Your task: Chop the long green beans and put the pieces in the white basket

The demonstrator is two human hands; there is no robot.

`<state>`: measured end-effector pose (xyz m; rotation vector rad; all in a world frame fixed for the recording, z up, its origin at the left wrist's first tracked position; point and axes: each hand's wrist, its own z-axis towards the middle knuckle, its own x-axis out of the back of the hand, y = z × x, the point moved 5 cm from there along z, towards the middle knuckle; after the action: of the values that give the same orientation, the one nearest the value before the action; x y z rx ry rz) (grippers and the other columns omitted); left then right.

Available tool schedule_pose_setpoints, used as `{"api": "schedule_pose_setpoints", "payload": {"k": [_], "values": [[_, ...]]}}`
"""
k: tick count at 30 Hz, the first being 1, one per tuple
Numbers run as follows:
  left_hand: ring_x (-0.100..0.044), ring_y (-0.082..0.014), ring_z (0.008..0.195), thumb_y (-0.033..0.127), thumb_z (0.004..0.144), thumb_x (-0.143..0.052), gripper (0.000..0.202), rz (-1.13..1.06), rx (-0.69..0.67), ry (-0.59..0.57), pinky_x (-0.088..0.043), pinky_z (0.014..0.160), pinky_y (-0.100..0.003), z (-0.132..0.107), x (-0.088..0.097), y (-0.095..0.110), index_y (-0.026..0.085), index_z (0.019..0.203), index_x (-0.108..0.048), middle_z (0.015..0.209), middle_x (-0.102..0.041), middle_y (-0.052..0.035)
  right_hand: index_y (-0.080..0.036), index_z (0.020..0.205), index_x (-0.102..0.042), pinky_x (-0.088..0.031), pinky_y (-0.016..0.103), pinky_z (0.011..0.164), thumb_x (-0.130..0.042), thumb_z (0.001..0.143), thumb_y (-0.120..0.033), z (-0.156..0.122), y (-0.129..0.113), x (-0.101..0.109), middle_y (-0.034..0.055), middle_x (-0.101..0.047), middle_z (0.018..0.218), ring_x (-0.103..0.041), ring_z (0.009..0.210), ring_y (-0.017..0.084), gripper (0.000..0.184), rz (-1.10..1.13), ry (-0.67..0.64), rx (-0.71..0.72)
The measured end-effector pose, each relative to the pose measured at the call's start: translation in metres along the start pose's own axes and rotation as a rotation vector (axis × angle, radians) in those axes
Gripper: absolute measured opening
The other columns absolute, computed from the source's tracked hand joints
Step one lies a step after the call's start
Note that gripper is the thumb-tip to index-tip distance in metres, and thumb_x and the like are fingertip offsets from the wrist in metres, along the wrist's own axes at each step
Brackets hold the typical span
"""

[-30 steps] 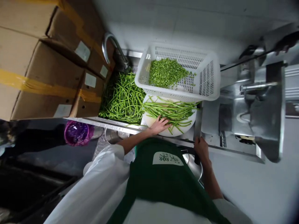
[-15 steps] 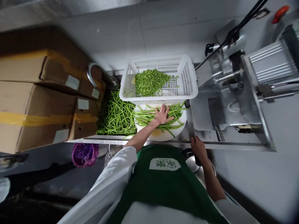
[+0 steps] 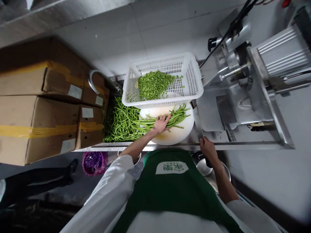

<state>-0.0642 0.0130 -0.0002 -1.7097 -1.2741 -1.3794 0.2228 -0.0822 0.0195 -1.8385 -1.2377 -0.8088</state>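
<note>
On the round white cutting board (image 3: 170,139) lies a loose bundle of long green beans (image 3: 178,116). My left hand (image 3: 160,124) lies over the middle of the bundle, its fingers closed around the beans and its thumb side toward me. My right hand (image 3: 207,148) grips a kitchen knife (image 3: 198,124) by its dark handle at the counter's front edge, right of the board. The blade points away from me, beside the board and apart from the beans. More uncut beans (image 3: 123,118) are heaped left of the board.
A white plastic basket (image 3: 189,92) with chopped green pieces (image 3: 154,84) stands behind the board. Cardboard boxes (image 3: 53,118) and a curved faucet (image 3: 91,79) are at left. A metal machine (image 3: 233,68) and a cleaver (image 3: 225,110) are at right. A purple-lined bin (image 3: 93,163) stands below.
My left hand has gone from lying flat with fingers spread to closing around the beans, moving slightly left. The beans are in a narrower bundle. My right hand still holds the knife.
</note>
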Motion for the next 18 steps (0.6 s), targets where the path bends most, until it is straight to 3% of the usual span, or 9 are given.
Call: {"api": "schedule_pose_setpoints", "payload": {"k": [4, 6, 8, 10, 12, 15, 18], "values": [[-0.047, -0.0378, 0.128, 0.061, 0.084, -0.070, 0.095, -0.097, -0.007, -0.046, -0.035, 0.109, -0.054, 0.009, 0.018, -0.007, 0.018, 0.160, -0.031, 0.140, -0.052, -0.0197, -0.012, 0.111, -0.063, -0.034, 0.029, 0.072, -0.035, 0.106, -0.027, -0.001, 0.000, -0.002, 0.0122, -0.071, 0.092, -0.064, 0.083, 0.022, 0.033, -0.002, -0.012, -0.003], [-0.048, -0.0345, 0.128, 0.054, 0.094, -0.059, 0.068, -0.166, -0.020, 0.049, -0.037, 0.108, -0.051, 0.016, 0.035, -0.005, 0.020, 0.151, -0.047, 0.140, -0.053, -0.0172, -0.012, 0.111, -0.063, -0.034, 0.029, 0.072, -0.035, 0.105, -0.026, -0.001, -0.001, -0.003, 0.0122, -0.071, 0.093, -0.064, 0.083, 0.022, 0.032, 0.008, -0.008, 0.001], [-0.048, -0.0309, 0.130, 0.037, 0.103, -0.046, 0.046, -0.191, -0.056, 0.200, -0.037, 0.110, -0.048, 0.026, 0.051, 0.001, 0.021, 0.145, -0.054, 0.144, -0.053, -0.0153, -0.012, 0.111, -0.062, -0.034, 0.029, 0.071, -0.034, 0.105, -0.025, -0.002, -0.001, -0.004, 0.0123, -0.071, 0.093, -0.064, 0.083, 0.022, 0.032, 0.017, -0.001, 0.003], [-0.046, -0.0299, 0.134, 0.025, 0.103, -0.040, 0.046, -0.187, -0.110, 0.291, -0.036, 0.113, -0.048, 0.036, 0.059, 0.009, 0.024, 0.149, -0.050, 0.153, -0.045, -0.0137, -0.012, 0.109, -0.062, -0.034, 0.029, 0.071, -0.034, 0.105, -0.025, -0.002, -0.001, -0.005, 0.0125, -0.071, 0.094, -0.064, 0.082, 0.022, 0.032, 0.022, 0.009, 0.011], [-0.047, -0.0298, 0.136, 0.024, 0.102, -0.045, 0.051, -0.216, -0.189, 0.298, -0.039, 0.112, -0.048, 0.045, 0.059, 0.017, 0.028, 0.153, -0.044, 0.158, -0.039, -0.0117, -0.012, 0.108, -0.063, -0.034, 0.029, 0.071, -0.034, 0.105, -0.025, -0.002, 0.000, -0.007, 0.0127, -0.071, 0.093, -0.064, 0.081, 0.022, 0.032, 0.022, 0.017, 0.015], [-0.054, -0.0259, 0.129, 0.034, 0.099, -0.054, 0.055, -0.388, -0.328, 0.307, -0.045, 0.110, -0.042, 0.053, 0.057, 0.028, 0.026, 0.153, -0.043, 0.146, -0.050, -0.0106, -0.012, 0.109, -0.063, -0.035, 0.029, 0.071, -0.035, 0.105, -0.026, -0.001, 0.003, -0.010, 0.0128, -0.071, 0.093, -0.064, 0.080, 0.022, 0.032, 0.018, 0.026, 0.017], [-0.055, -0.0232, 0.127, 0.035, 0.099, -0.056, 0.054, -0.591, -0.371, 0.439, -0.045, 0.112, -0.037, 0.061, 0.058, 0.038, 0.019, 0.149, -0.046, 0.134, -0.057, -0.0123, -0.012, 0.110, -0.063, -0.036, 0.030, 0.072, -0.034, 0.105, -0.025, 0.000, 0.003, -0.013, 0.0129, -0.072, 0.094, -0.065, 0.082, 0.022, 0.032, 0.016, 0.033, 0.020]]}}
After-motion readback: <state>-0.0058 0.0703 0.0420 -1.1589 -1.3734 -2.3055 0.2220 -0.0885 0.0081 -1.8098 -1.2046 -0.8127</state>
